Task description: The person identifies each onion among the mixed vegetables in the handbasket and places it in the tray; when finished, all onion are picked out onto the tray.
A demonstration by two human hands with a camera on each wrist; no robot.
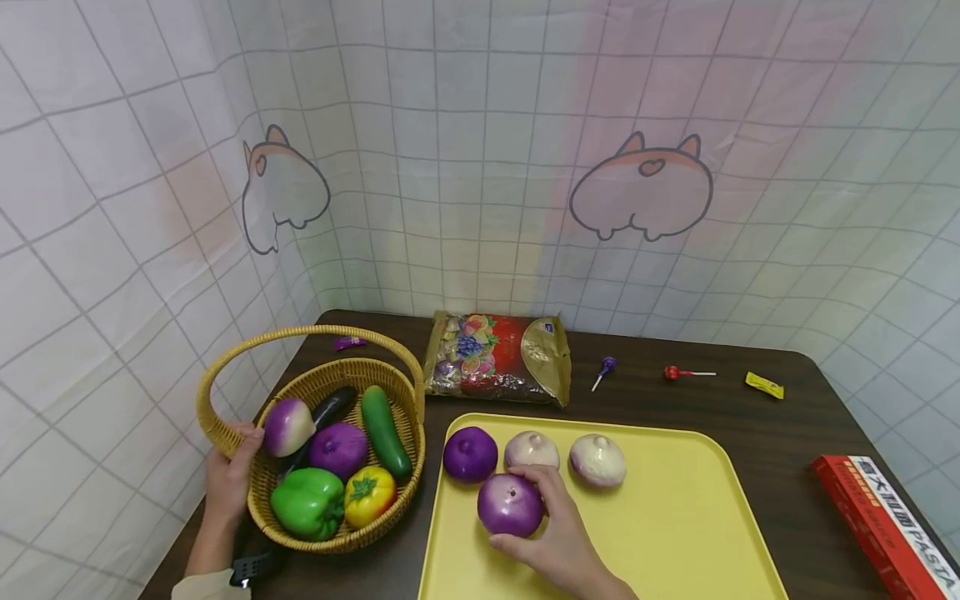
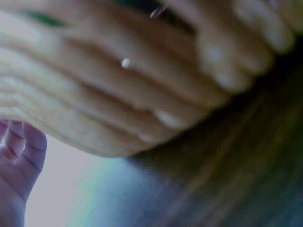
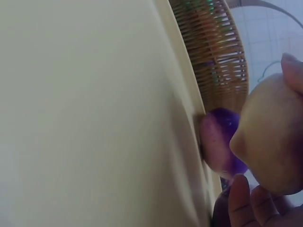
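Soft, even indoor light, no strong shadows.
Head view is sharp, bent at edges; both wrist views are blurred.

The red box (image 1: 888,523) ran off the picture's right edge, and the left wrist view of the basket (image 2: 94,94) was blurred.

Your right hand (image 1: 558,533) grips a smooth, glossy plastic-looking purple onion (image 1: 510,504) over a matt yellow plastic tray (image 1: 675,533). Your left hand (image 1: 228,475) holds the rough woven wicker basket (image 1: 337,542); beyond lie a shiny foil candy bag (image 1: 498,357) and the dark wood-grain table (image 1: 750,400).
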